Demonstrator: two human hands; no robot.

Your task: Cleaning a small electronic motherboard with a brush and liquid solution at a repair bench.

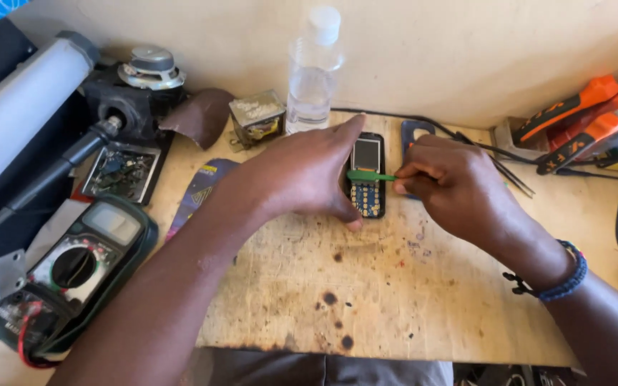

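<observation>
A small opened mobile phone (367, 179) with a bare screen and exposed keypad contacts lies flat on the wooden board (395, 286). My left hand (305, 171) clamps it from the left, index finger at its top edge and thumb at its bottom edge. My right hand (452, 182) pinches a thin green tool (370, 175), whose tip lies across the phone just under the screen. A blue phone cover (416, 130) lies just behind my right hand, partly hidden by it.
A clear plastic bottle (312, 68) stands at the wall behind the phone, beside a small transformer (257, 118). A green multimeter (73, 268) and a circuit board (119, 171) lie at left. Orange-handled tools (581, 114), tweezers (513, 179) and black cables sit at right.
</observation>
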